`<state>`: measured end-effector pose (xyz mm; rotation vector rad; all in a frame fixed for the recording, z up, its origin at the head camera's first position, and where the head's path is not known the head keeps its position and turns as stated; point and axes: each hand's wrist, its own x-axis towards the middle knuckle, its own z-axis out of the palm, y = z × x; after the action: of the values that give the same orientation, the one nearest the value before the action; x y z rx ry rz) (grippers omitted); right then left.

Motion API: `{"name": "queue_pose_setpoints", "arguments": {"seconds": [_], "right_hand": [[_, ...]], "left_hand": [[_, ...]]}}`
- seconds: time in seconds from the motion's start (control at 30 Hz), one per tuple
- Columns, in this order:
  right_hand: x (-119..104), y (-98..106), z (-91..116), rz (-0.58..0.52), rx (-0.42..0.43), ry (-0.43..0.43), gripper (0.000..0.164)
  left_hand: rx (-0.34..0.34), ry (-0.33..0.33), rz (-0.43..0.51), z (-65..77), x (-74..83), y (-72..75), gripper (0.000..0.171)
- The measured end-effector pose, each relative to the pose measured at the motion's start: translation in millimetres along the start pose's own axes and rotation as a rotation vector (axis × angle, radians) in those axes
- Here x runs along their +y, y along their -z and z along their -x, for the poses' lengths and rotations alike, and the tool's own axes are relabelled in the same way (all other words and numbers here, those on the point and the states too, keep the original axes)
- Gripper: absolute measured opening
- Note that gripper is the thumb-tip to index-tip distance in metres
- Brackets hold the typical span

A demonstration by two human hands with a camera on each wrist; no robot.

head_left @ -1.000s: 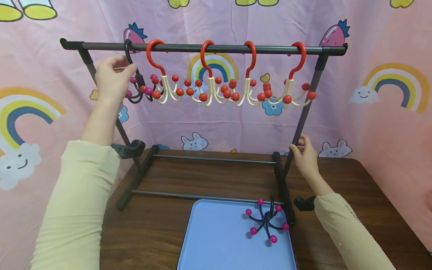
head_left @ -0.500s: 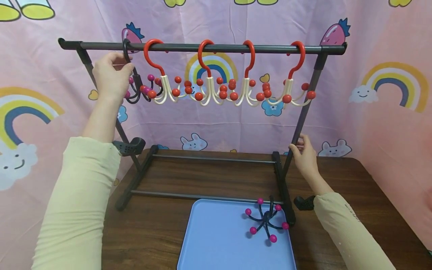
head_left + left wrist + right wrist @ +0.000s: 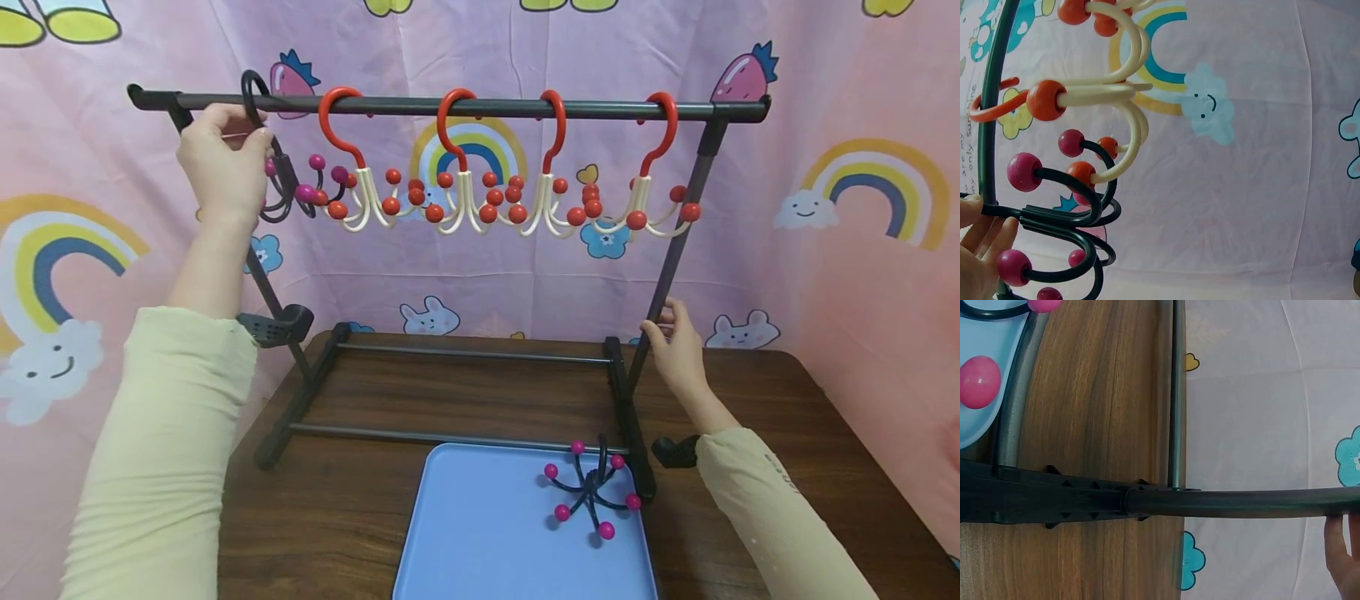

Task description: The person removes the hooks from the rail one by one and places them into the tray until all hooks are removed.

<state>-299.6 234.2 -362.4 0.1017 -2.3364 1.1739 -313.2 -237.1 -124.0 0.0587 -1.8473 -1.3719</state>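
My left hand [image 3: 225,162] pinches the stem of a black multi-arm hook hanger [image 3: 283,179] with magenta ball tips, near the left end of the rack's top bar [image 3: 408,106]. The hanger's curved hook rises above the bar there. In the left wrist view, my fingers [image 3: 999,240] hold the black hanger [image 3: 1054,215] just beside the bar, with its arms fanned out. My right hand [image 3: 678,350] holds the right upright [image 3: 663,283] of the black rack between thumb and fingers. In the right wrist view, fingertips [image 3: 1337,544] touch that same pole [image 3: 1241,503].
Several cream hangers with red hooks and red balls, one a cream hanger [image 3: 465,204], hang along the bar. Another black hanger [image 3: 592,483] with magenta balls lies on a blue tray [image 3: 480,533]. The rack's base [image 3: 465,435] stands on a wooden table [image 3: 315,517].
My left hand has moved left and slightly up with the black hanger, whose hook now stands higher over the bar. My right hand stays on the upright.
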Motion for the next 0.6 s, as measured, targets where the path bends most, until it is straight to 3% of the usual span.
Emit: {"name": "queue_pose_setpoints", "arguments": {"seconds": [0.2,0.43,0.6], "right_hand": [[0,0,1,-0.001,0.008,0.002,0.036],[0,-1,1,-0.006,0.011,-0.001,0.036],[0,0,2,0.007,0.003,0.006,0.037]], "left_hand": [[0.018,0.011,0.096,-1.9,6.5,6.1,0.015],[0.01,0.035,0.107,-2.1,10.1,15.1,0.019],[0.019,0.071,0.222,-0.8,8.3,22.9,0.018]]}}
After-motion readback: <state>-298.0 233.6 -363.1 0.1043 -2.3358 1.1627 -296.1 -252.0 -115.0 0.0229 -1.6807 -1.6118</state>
